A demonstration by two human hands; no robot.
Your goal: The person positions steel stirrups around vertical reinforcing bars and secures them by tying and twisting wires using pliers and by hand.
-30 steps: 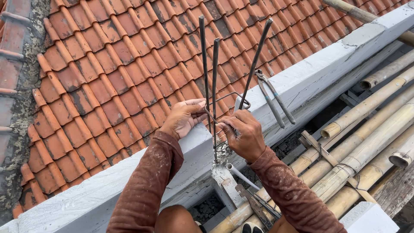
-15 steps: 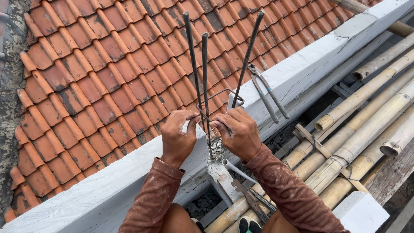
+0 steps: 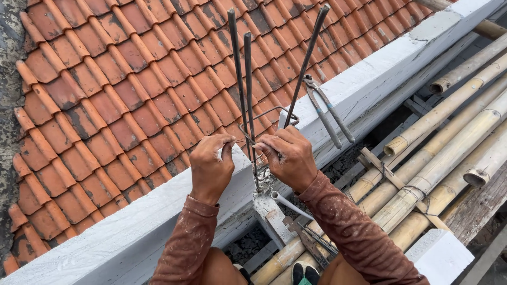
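Note:
Three steel reinforcing bars [image 3: 248, 89] rise from a concrete column stub [image 3: 269, 208] beside the white plastered wall top [image 3: 158, 211]. A rectangular steel stirrup [image 3: 274, 113] rings the bars. My left hand [image 3: 210, 166] pinches a thin tie wire just left of the bars. My right hand [image 3: 288, 155] grips the same wire where it meets the bars and the stirrup. A pair of long-handled pincers [image 3: 327, 111] hangs from the rightmost bar.
A red clay tile roof [image 3: 121, 89] slopes away beyond the wall. Bamboo scaffold poles [image 3: 438, 158] lie to the right, with a white block [image 3: 441, 256] near them. A white pipe [image 3: 290, 203] and my shoes [image 3: 303, 273] show below.
My left hand has drawn slightly away from the bars, pulling the wire out to the left. The view has shifted a little; the right hand stays at the bars.

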